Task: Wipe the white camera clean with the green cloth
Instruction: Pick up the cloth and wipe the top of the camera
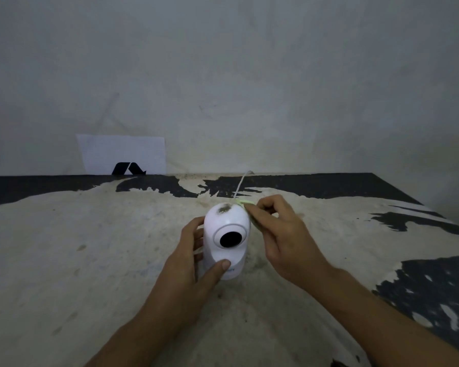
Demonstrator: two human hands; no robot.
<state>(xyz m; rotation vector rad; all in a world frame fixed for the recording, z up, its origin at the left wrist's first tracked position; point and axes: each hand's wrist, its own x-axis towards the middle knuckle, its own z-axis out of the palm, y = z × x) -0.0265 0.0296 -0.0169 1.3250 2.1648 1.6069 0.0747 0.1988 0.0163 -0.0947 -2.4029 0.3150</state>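
A white camera (225,234) with a round black lens stands upright on the worn table, facing me. A dark smudge of dirt sits on its domed top. My left hand (196,258) grips the camera's base, thumb on the front, fingers around the left side. My right hand (278,231) pinches the pale green cloth (245,203) and presses it against the camera's upper right side. Most of the cloth is hidden under my fingers.
A thin white cable (240,185) runs from behind the camera toward the wall. A white paper sheet (122,152) with a black logo leans on the wall at back left. The table (90,247) is pale with black patches at its back and right edges.
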